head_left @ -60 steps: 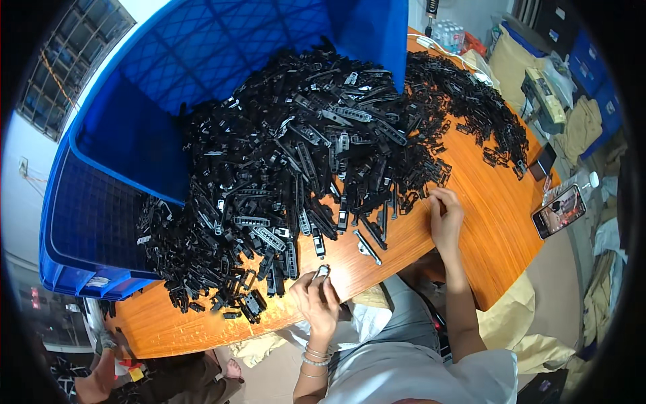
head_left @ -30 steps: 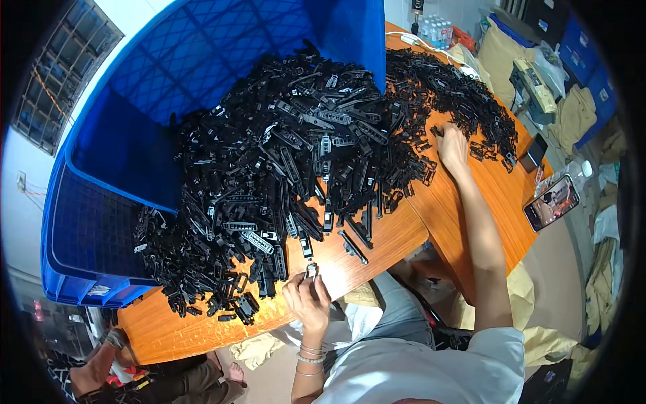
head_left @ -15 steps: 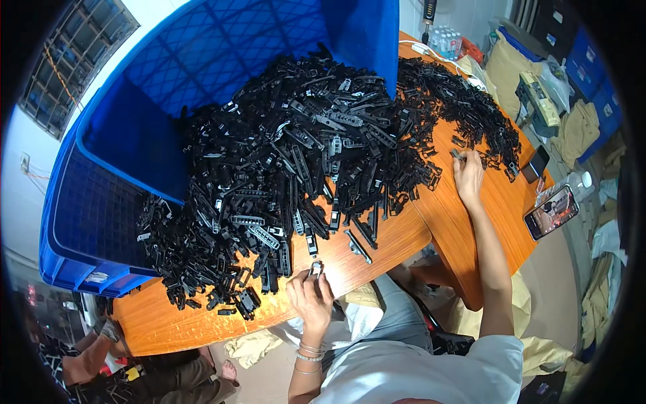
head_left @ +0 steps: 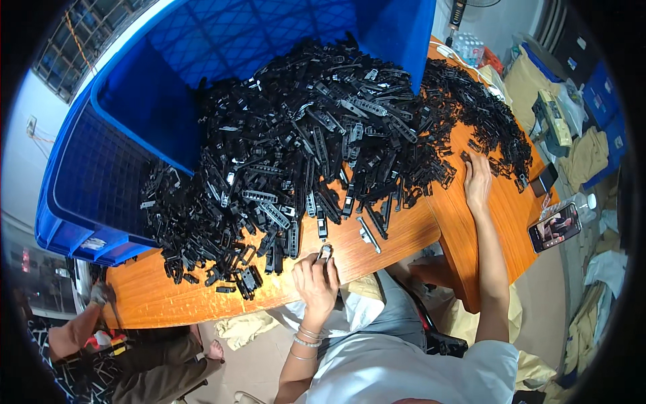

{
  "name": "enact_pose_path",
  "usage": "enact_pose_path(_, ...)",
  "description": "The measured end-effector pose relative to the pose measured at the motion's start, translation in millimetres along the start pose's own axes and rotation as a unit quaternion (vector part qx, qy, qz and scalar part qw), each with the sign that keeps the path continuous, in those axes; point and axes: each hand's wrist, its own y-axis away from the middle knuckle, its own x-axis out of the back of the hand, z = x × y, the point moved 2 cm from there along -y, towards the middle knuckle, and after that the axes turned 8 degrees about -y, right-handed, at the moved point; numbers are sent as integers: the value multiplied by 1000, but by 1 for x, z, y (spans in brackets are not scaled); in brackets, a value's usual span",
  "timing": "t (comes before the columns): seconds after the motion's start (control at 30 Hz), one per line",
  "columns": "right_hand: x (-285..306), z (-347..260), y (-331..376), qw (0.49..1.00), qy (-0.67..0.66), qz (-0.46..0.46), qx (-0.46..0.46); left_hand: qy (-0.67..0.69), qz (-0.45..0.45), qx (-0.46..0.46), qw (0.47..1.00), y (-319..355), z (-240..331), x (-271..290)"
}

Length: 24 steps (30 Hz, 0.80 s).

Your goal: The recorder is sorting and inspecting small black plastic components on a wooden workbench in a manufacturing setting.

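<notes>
While a small black plastic clip point(head_left: 324, 252) is pinched in the left hand point(head_left: 316, 283), light and stiff, the right hand point(head_left: 476, 180) lies flat, grasping nothing, beside the black pile point(head_left: 316, 148).

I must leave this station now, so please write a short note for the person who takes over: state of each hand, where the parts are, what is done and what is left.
Left hand: at the near table edge, fingers pinching one small part.
Right hand: stretched out flat on the table, fingertips at the edge of the right-side parts; whether it grips one cannot be told.
Parts: a big black pile spills from the tipped blue bin across the table. A few loose pieces lie near the front edge.
Done: no sorted or finished group is visible.
Left: nearly the whole pile.
</notes>
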Motion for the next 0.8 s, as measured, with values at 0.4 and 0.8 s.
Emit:
enact_pose_path(0.4, 1, 4, 2, 998, 52, -15, -16, 6, -30, -5, 1000, 2, -1, -1)
enact_pose_path(0.8, -3, -72, 32, 992, -121, -22, -8, 108, -35, -36, 993, 5, 9, -3)
